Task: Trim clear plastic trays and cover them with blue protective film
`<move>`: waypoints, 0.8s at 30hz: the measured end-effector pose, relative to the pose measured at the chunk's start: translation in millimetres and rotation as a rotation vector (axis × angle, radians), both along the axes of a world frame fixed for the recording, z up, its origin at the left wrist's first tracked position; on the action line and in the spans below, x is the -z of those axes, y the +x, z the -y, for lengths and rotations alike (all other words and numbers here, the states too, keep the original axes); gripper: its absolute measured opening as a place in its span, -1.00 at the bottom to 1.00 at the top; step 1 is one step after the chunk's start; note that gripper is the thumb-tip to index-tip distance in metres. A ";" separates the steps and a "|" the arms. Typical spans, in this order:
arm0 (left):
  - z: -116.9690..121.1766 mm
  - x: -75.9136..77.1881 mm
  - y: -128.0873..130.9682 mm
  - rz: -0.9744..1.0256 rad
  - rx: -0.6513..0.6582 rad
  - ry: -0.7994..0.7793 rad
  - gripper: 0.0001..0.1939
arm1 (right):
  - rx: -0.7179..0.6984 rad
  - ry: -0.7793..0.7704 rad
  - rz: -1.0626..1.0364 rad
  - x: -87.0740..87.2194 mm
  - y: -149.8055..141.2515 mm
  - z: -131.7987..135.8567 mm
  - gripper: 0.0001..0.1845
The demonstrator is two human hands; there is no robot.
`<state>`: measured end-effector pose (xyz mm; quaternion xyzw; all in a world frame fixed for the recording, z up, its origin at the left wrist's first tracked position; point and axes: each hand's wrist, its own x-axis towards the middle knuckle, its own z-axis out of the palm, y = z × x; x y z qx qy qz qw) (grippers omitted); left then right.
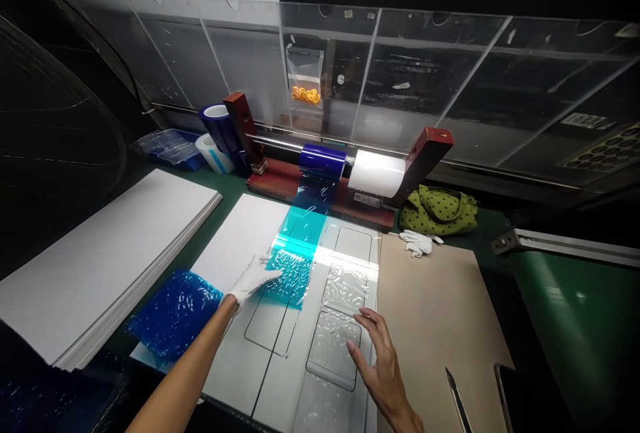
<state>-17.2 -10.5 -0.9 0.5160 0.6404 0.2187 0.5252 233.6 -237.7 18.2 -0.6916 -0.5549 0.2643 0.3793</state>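
Observation:
My left hand point(253, 278), in a white glove, lies flat with fingers stretched out on the left edge of a strip of blue film point(294, 253). The strip runs from a blue roll point(323, 159) on a red wooden dispenser point(295, 188) down onto a white panel point(280, 360) with rounded rectangular cut-outs. My bare right hand point(379, 361) hovers with fingers spread at the right edge of a clear film patch point(334, 348) on the panel. A white roll point(377, 174) sits beside the blue one.
A stack of white panels point(105, 253) lies at left, with crumpled blue film point(175, 313) beside it. Brown cardboard point(440, 320) lies right with a knife point(457, 398) and a phone point(525, 400). A green bag point(437, 210), a white glove point(417, 242) and spare rolls point(216, 133) stand behind.

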 end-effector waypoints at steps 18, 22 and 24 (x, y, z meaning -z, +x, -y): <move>148.5 -42.4 -74.0 0.350 0.105 -0.074 -0.52 | 0.191 -0.316 -1.034 -20.6 -166.4 31.2 -0.44; 192.0 -42.7 -100.6 0.364 0.082 -0.085 -0.52 | 0.206 -0.352 -1.013 -11.0 -192.8 70.3 -0.41; 213.0 -41.2 -114.6 0.360 0.069 -0.078 -0.51 | 0.195 -0.360 -0.996 -5.4 -206.1 88.5 -0.40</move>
